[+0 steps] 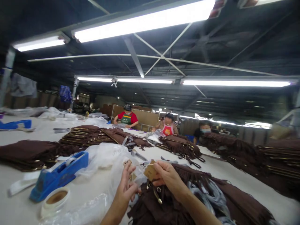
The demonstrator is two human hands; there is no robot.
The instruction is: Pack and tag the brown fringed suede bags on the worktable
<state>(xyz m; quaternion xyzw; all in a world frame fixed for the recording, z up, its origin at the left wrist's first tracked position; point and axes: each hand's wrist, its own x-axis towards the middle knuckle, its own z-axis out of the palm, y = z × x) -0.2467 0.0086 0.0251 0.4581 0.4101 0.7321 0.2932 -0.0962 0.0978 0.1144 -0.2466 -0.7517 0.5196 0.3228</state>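
Note:
My right hand (167,176) pinches a tan cardboard hang tag (150,170) between thumb and fingers. Below it lies a dark brown fringed bag (161,206) with metal eyelets and a gold-coloured metal piece (157,195). My left hand (125,186) is raised just left of the tag, its fingers loosely curled. Small tan pieces, which look like another tag (133,176), show behind and between those fingers; their full shape is hidden. The left fingertips are close to the bag's upper edge. Clear plastic film (117,165) lies behind my left hand.
A blue tape dispenser (58,176) and a tape roll (56,200) stand left on the white table (82,200). Stacks of brown fringed pieces (82,137) lie behind and at right (278,162). Several people work across the table. Fluorescent lamps (145,20) hang overhead.

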